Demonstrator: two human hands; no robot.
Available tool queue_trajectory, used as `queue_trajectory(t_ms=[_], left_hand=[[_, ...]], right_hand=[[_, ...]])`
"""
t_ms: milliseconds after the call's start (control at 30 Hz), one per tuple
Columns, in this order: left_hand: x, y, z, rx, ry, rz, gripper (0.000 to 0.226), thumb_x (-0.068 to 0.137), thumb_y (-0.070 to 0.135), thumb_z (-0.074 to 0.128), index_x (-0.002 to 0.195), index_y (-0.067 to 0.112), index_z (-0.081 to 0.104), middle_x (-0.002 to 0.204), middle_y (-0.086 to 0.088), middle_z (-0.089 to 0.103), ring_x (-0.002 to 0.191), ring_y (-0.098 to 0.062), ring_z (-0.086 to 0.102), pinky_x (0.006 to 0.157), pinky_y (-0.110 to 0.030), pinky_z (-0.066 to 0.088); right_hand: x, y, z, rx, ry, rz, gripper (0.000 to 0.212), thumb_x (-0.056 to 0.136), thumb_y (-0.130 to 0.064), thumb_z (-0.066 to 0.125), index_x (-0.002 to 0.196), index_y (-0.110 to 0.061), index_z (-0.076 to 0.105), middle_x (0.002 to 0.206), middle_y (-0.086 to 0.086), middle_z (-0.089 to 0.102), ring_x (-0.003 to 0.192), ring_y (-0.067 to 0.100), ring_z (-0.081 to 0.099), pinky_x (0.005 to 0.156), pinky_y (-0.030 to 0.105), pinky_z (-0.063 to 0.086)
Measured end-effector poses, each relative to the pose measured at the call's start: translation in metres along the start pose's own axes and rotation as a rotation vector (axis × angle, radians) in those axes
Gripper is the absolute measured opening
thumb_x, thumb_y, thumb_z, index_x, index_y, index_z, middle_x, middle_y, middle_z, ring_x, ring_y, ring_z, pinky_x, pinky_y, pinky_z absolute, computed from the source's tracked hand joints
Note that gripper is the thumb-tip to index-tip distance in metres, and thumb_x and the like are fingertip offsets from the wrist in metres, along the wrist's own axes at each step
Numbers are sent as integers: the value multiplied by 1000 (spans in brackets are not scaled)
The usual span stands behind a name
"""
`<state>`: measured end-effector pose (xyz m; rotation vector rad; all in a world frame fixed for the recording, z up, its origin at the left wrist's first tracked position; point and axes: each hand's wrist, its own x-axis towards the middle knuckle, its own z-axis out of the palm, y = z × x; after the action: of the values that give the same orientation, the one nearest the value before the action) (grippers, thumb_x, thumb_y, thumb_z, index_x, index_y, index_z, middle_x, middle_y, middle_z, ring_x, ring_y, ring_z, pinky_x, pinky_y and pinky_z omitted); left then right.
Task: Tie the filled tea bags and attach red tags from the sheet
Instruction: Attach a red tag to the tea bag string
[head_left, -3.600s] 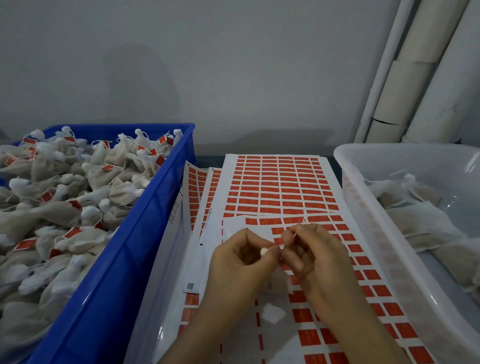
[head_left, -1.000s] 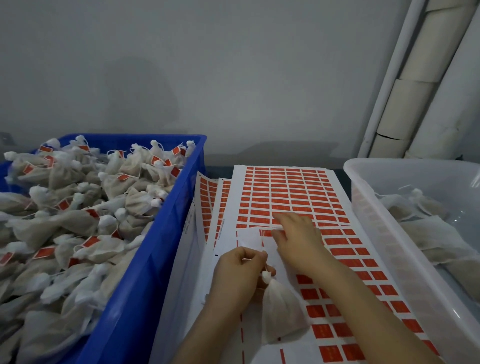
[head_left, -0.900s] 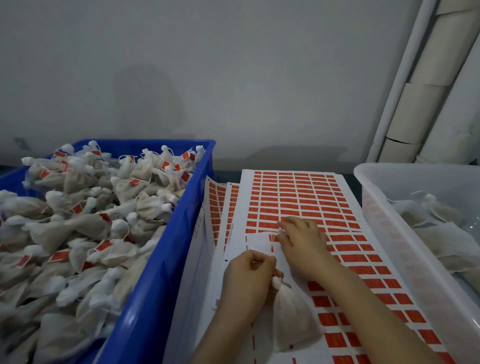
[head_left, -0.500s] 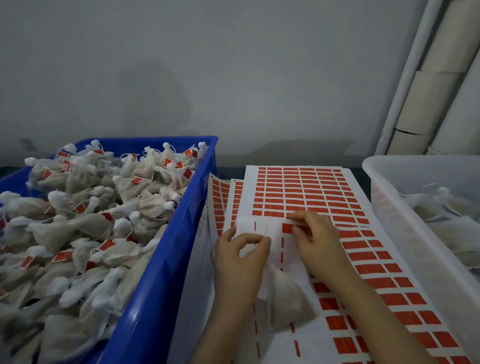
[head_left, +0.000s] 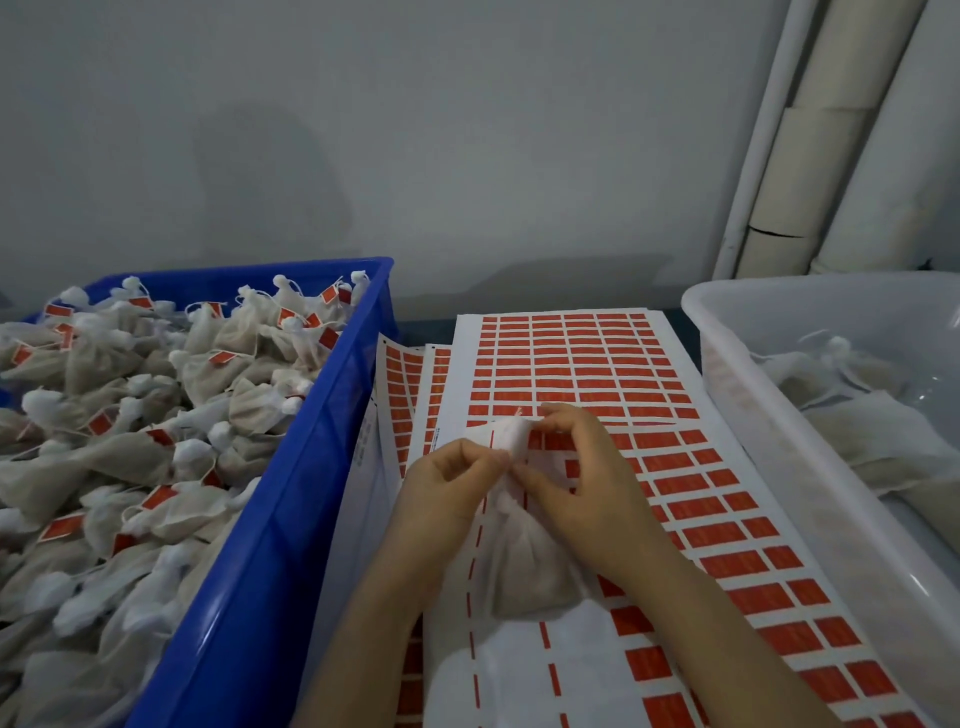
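**A:** What sat on your left?

**B:** You had the blue crate (head_left: 291, 519) along the left side, heaped with tied tea bags (head_left: 156, 415), many with small red tags showing among them. It ran from the near edge back toward the grey wall (head_left: 415, 130).

**A:** And just right of the crate?

**B:** A stack of tag sheets (head_left: 571, 358) lay on the desk between the two bins, the lower sheets fanned out to the left of the top one. The far half of the top sheet was full of red tags; the near left part was mostly bare white backing with thin red strips left on it.

**A:** What were your hands doing?

**B:** Your left hand (head_left: 447, 493) was curled, with thumb and forefinger pinching the gathered white neck of the filled tea bag (head_left: 530, 566). The bag's full body lay on the sheet, near side, between your forearms. Your right hand (head_left: 582, 478) was curled too, its thumb against the same neck from the right and its fingertips (head_left: 550, 415) at the loose white top of the bag, where a small bit of red (head_left: 518, 412) showed. Whether that was a tag held by your fingers or one on the sheet behind, you could not tell from the view.

**A:** And on the right?

**B:** The clear white tub (head_left: 779, 415) stood against the sheets' right edge, holding a few untagged bags (head_left: 883, 441). Behind it, pale pipes (head_left: 831, 156) rose along the wall.
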<state>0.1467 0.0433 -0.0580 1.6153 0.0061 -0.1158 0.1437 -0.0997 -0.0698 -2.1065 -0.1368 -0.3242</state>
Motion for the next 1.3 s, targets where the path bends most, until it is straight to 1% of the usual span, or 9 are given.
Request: queue_trajectory(t_ms=[167, 300, 467, 533, 667, 800, 900, 1200, 1300], left_hand=[[4, -3, -1, 4, -3, -15, 17, 89, 28, 61, 72, 30, 64, 92, 13, 70, 95, -24, 66, 85, -43, 55], [1, 7, -10, -27, -70, 69, 13, 73, 46, 66, 75, 33, 69, 96, 12, 71, 93, -13, 67, 86, -38, 53], [12, 12, -1, 138, -11, 4, 4, 75, 32, 75, 71, 31, 75, 80, 18, 71, 89, -12, 64, 77, -26, 52], [18, 11, 6, 187, -10, -42, 4, 77, 31, 75, 74, 28, 76, 77, 17, 71, 85, -13, 65, 76, -26, 53], [27, 1, 8, 243, -11, -71, 9, 81, 23, 72, 72, 22, 74, 77, 15, 70, 85, -11, 65, 68, -19, 50], [31, -8, 3, 249, 46, -71, 7, 82, 21, 71, 75, 19, 72, 88, 8, 70, 89, -15, 65, 77, -30, 55], [29, -12, -1, 232, 82, -56, 5, 83, 22, 70, 78, 20, 71, 92, 6, 69, 87, -18, 66, 78, -37, 56], [25, -10, -4, 96, 8, -5, 16, 86, 29, 66, 71, 30, 71, 83, 13, 71, 81, -15, 69, 65, -27, 56], [25, -8, -2, 82, 3, 14, 22, 87, 27, 64, 66, 32, 69, 83, 14, 70, 86, -15, 67, 69, -27, 55]], right_hand=[[0, 1, 6, -33, -12, 38, 38, 73, -57, 58, 104, -54, 36, 109, -35, 41, 96, -11, 42, 77, 3, 28], [3, 9, 11, -85, 16, 85, 57, 74, -57, 61, 125, -44, 38, 131, -16, 47, 119, 7, 47, 97, 24, 35], [6, 15, 17, -122, -11, 136, 84, 60, -90, 33, 129, -43, 33, 137, -13, 43, 125, 14, 45, 101, 25, 36], [5, 15, 18, -187, -40, 204, 94, 56, -91, 23, 135, -39, 26, 143, -12, 37, 128, 14, 41, 104, 29, 35], [3, 18, 18, -190, 5, 206, 71, 73, -69, 44, 135, -41, 26, 141, -16, 39, 125, 11, 45, 99, 28, 38], [4, 21, 17, -174, 20, 205, 59, 80, -56, 57, 132, -39, 34, 137, -16, 43, 122, 10, 46, 98, 27, 39], [3, 22, 15, -173, 34, 180, 52, 81, -50, 59, 128, -37, 40, 133, -15, 47, 119, 8, 48, 96, 24, 37], [-1, 14, 13, -152, 56, 88, 40, 86, -47, 54, 124, -33, 53, 123, -16, 55, 106, 2, 51, 92, 20, 40], [-1, 10, 12, -64, 82, 128, 34, 85, -42, 59, 118, -31, 58, 116, -18, 56, 103, 1, 52, 91, 21, 45]])
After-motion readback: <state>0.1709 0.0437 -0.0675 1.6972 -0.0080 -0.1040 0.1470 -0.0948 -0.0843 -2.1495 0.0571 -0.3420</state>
